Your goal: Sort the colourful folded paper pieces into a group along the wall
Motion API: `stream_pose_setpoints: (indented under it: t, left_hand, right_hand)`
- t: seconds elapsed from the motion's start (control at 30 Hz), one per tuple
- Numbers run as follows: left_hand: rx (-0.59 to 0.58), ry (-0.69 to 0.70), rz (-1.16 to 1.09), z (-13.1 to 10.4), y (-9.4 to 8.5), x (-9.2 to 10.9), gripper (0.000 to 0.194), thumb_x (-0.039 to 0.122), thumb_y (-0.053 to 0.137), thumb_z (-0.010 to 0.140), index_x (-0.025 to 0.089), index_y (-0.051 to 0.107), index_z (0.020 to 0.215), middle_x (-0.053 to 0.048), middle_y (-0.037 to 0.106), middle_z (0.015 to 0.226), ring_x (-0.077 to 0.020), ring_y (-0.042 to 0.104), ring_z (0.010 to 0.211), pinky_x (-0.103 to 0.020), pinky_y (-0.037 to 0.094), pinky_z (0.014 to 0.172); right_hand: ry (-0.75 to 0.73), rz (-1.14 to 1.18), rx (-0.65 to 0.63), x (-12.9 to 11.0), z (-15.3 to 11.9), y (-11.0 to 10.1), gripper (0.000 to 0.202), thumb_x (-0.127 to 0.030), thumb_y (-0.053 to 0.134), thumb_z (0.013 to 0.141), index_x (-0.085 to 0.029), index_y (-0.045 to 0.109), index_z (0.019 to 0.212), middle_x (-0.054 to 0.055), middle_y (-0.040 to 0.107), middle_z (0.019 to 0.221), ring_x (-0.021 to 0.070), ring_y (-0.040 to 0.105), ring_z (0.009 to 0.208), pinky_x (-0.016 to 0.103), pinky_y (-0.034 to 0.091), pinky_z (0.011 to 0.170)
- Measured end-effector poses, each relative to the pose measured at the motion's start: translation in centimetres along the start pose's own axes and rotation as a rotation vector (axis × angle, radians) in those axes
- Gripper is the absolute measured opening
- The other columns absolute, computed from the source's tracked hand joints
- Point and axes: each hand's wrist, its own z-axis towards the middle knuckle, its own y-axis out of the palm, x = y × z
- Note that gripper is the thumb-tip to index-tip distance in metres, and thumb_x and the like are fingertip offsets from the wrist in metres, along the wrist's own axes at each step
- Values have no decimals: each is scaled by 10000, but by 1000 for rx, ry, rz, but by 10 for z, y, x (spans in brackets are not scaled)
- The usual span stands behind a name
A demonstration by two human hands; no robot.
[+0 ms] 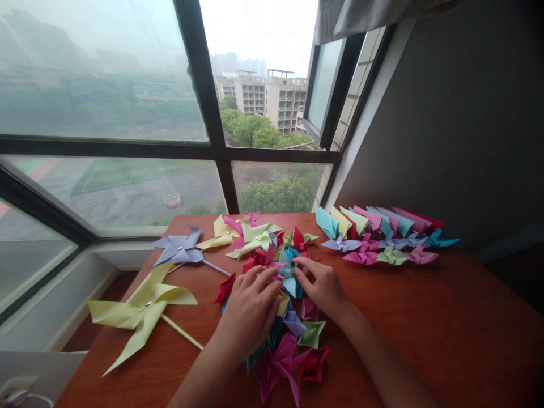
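Over a pile of folded paper pieces on the table, both my hands work close together. My right hand (322, 286) has its thumb and forefinger closed at the edge of a light blue origami piece (291, 283). Just left of it, my left hand (253, 303) is closed, its bent fingers reaching over pink paper; what they grip is hidden. Around my hands lie a red folded piece (225, 288), a lavender one (294, 320) and a green one (312, 334). A magenta star-like paper piece (280, 365) lies nearest me, beside a red one (313, 364).
On the brown table (403, 328), a yellow pinwheel (147, 306) and a lavender pinwheel (179, 247) lie left; more pinwheels (255, 238) lie behind my hands. Several folded paper shapes (382, 221) stand in rows at the back right. Windows (272, 187) border the far edge.
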Motion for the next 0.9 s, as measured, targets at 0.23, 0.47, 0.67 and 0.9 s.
stream_pose_setpoints:
  t: [0.23,0.47,0.67,0.9]
  left_hand:
    - [252,-69,-73,-1,-3,-14,425,182,500,972,152,526,1395,-149,588,1399,-305,515,1293,-464,447,1077]
    - [357,-89,-164,-5,-10,-9,527,151,493,977,195,401,1494,-151,486,1491,-278,449,1390,-414,412,1127]
    - [147,144,-61,-3,-4,6,660,136,500,955,123,263,1571,-188,358,1604,-313,349,1449,-467,357,1159]
    - [89,219,-2,-5,-1,7,613,116,498,958,101,318,1544,-174,363,1611,-301,363,1422,-459,374,1140]
  right_hand:
    - [-13,71,104,2,0,-4,279,-288,537,952,-198,687,1169,34,750,832,201,708,776,294,506,757]
    - [-21,286,39,-14,-4,-9,292,-385,572,954,-188,699,1128,47,745,862,184,683,725,282,517,684]
    - [2,428,13,-25,-8,-3,416,-417,619,927,-179,662,1265,106,730,1161,267,692,1038,345,537,881]
    - [144,580,101,-24,-6,-4,281,-371,581,950,-189,722,1111,72,758,976,219,711,831,297,554,722]
